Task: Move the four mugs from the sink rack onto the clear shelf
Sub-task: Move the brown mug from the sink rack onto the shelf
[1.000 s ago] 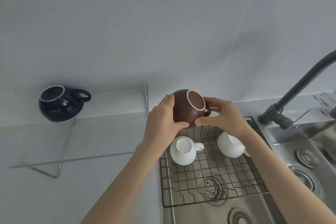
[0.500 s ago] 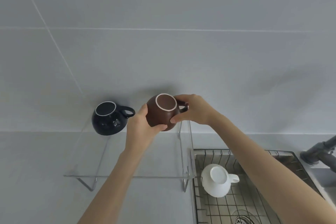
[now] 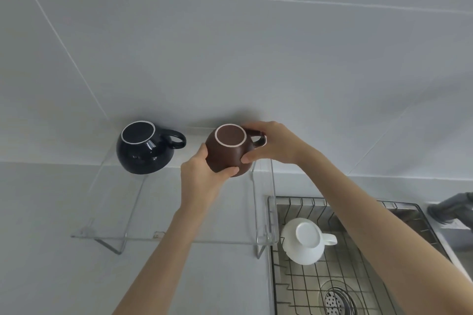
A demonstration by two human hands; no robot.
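Note:
Both my hands hold an upside-down brown mug [image 3: 226, 152] over the right part of the clear shelf [image 3: 143, 212]. My left hand [image 3: 202, 176] cups its lower left side, and my right hand [image 3: 271, 146] grips it at the handle. Whether the mug touches the shelf I cannot tell. A black mug [image 3: 143, 149] stands upside down on the shelf's left part, handle to the right. One white mug [image 3: 305, 241] lies upside down on the wire sink rack [image 3: 302, 286] at lower right. My right forearm hides part of the rack.
The shelf stands on a pale counter against a tiled wall. A steel sink with a drain strainer [image 3: 337, 300] lies under the rack. The base of a dark faucet [image 3: 450, 208] shows at the right edge.
Both hands carried the brown mug from above the rack up and left over the shelf; in the last half second it moved a little farther back.

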